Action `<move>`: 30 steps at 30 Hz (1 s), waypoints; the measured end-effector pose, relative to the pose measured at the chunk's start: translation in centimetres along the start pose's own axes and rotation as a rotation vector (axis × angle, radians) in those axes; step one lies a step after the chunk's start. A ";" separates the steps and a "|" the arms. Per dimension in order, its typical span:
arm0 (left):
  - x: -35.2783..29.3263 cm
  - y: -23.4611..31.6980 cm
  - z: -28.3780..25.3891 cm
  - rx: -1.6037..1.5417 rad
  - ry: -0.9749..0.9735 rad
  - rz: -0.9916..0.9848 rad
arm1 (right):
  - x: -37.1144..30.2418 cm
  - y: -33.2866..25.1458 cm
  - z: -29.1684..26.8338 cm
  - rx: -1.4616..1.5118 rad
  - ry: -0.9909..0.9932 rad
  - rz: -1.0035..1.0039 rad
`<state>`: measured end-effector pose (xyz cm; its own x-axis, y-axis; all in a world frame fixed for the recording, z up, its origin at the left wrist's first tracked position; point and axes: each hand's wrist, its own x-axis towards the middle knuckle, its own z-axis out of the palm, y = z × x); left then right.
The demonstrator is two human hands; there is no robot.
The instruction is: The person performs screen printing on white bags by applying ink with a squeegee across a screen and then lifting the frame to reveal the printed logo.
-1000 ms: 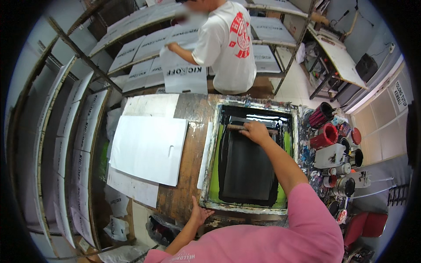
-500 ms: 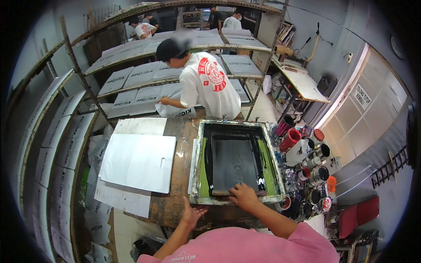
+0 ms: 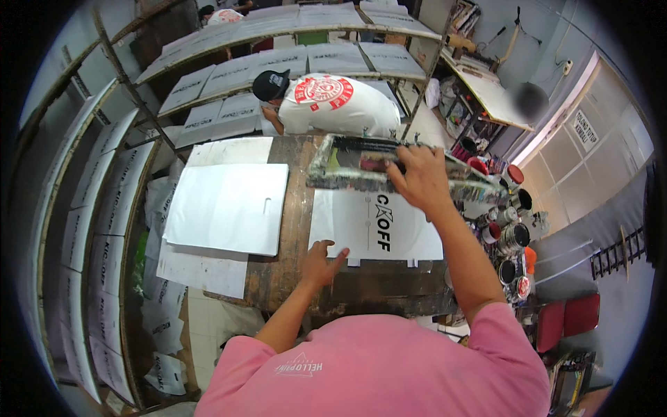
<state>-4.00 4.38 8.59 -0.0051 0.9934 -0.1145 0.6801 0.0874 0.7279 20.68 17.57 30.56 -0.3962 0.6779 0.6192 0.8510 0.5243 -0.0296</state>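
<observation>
A screen-printing frame [image 3: 347, 183] is tilted up at its near side over the wooden table. My right hand [image 3: 422, 177] is closed over the frame's near edge; whether a squeegee is also under the fingers is hidden. Beneath the raised frame lies a white plastic bag [image 3: 410, 240] with fresh-looking black print, its far part covered by the frame. At the bag's near left corner is my left hand [image 3: 323, 265], fingers apart and holding nothing. To its left rests a stack of white bags [image 3: 226, 208], the top one blank with a handle slot.
Ink-stained cans and tubs [image 3: 514, 238] crowd the table's right side. Racks of printed bags [image 3: 114, 201] stand at left and beyond the table. A co-worker in a white shirt [image 3: 340, 104] bends close behind the frame. A red chair [image 3: 566, 321] is at right.
The frame's near side has risen, uncovering the printed bag. My right hand has moved up and away with it, and my left hand has shifted forward. The co-worker has bent lower.
</observation>
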 end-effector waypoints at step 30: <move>5.0 2.8 1.8 -0.323 0.521 0.010 | 8.3 3.7 -1.1 0.100 -0.034 0.085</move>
<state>-0.84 9.42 8.83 -0.4134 0.8926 0.1800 0.4254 0.0146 0.9049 20.90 24.56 36.43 -0.3370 0.7382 0.5844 0.8442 0.5118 -0.1596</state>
